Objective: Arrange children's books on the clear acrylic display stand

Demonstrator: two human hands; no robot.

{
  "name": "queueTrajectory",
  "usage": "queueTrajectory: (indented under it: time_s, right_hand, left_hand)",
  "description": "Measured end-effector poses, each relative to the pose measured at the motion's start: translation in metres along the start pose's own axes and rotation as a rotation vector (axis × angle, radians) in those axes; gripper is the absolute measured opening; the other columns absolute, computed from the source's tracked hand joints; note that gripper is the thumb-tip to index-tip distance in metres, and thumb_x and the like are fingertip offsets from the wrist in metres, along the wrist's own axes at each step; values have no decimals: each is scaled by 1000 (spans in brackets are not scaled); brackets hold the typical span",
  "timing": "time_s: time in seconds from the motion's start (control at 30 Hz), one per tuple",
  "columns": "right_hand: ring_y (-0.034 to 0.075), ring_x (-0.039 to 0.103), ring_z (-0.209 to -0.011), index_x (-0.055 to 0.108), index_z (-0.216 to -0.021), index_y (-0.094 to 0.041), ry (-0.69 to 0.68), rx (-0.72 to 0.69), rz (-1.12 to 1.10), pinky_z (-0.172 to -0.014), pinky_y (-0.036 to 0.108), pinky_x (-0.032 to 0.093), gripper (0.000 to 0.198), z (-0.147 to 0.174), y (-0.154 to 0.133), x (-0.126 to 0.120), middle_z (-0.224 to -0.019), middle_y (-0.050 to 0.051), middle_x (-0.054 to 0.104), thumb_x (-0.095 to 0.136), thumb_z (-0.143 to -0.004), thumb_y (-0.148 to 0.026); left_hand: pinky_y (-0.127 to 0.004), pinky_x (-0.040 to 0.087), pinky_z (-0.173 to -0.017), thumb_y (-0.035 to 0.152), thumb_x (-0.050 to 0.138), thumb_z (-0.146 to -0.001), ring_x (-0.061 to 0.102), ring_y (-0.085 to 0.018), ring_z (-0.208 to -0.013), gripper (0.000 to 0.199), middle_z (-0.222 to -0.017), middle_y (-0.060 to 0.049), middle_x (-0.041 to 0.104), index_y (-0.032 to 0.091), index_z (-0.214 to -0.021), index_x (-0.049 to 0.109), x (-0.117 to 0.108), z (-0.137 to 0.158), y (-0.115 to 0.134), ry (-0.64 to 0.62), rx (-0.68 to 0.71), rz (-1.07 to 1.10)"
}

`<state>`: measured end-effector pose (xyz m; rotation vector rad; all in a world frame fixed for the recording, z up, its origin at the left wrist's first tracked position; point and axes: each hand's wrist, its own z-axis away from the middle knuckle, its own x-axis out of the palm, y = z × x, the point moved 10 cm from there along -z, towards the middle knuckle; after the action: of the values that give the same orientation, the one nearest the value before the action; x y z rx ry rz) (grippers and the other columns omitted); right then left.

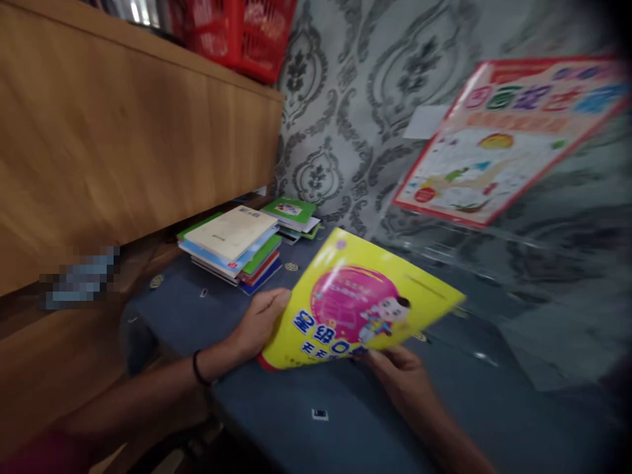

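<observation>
A yellow booklet (419, 289) with a pink oval and a cartoon child on its cover is held tilted above the table. My left hand (261, 322) grips its left edge, thumb on the cover and a dark band round the wrist. At the lower edge, my right hand (402, 368) pinches it between thumb and fingers; the fingertips are partly hidden behind the booklet. Left of it lies a stack of books (232, 237) topped by a cream cover, and behind that a smaller pile with a green book (291, 210) on top.
The table (276, 408) has a dark blue-grey cover and meets a patterned wall (336, 131). A red-bordered workbook (498, 141) leans upright at the right. A wooden cabinet (148, 125) stands on the left with a red plastic basket (241, 39) on it.
</observation>
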<state>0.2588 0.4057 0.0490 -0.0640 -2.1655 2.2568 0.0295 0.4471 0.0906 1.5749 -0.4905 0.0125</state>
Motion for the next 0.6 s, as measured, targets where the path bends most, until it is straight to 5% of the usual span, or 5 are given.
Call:
queueTrajectory:
  time_s: [0.1,0.23,0.4,0.5,0.6]
  right_hand:
    - [20,66,-59,75,-77,-20,27,-34,16,-51,30,51,48,-3,-22,9,-67,5,73,88,-61,-63]
    - [21,67,-55,74,-96,-21,-89,83,1,-39,23,38,51,6,-28,23,-73,7,76,85,-66,-60]
    - [18,65,-53,73,-89,-18,-236,253,87,-38,21,36,49,22,-1,33,-71,8,76,84,-64,-59]
    - [19,68,-58,72,-86,-19,-280,319,159,-41,22,41,51,27,11,35,-74,7,76,82,-63,-63]
    - [19,68,-55,68,-80,-20,-269,302,340,-43,25,43,48,25,10,26,-76,7,77,78,-66,-65]
  left_hand:
    - [-28,53,-67,64,75,-75,64,-15,-67,48,-72,1,68,19,-82,61,2,9,0,98,-33,190]
    - [-29,53,-62,69,72,-75,66,-17,-64,51,-70,0,70,20,-82,61,-9,23,0,142,-57,104]
    - [-23,40,-44,68,60,-85,54,-12,-43,49,-53,5,58,22,-70,51,-34,33,-8,-44,-128,-507]
    - [-23,41,-50,49,48,-97,54,-11,-45,36,-55,5,58,22,-72,51,-40,31,8,-106,23,-901]
    - [-28,50,-67,37,42,-101,66,-16,-71,27,-77,0,69,22,-86,59,-26,26,24,-164,229,-1174]
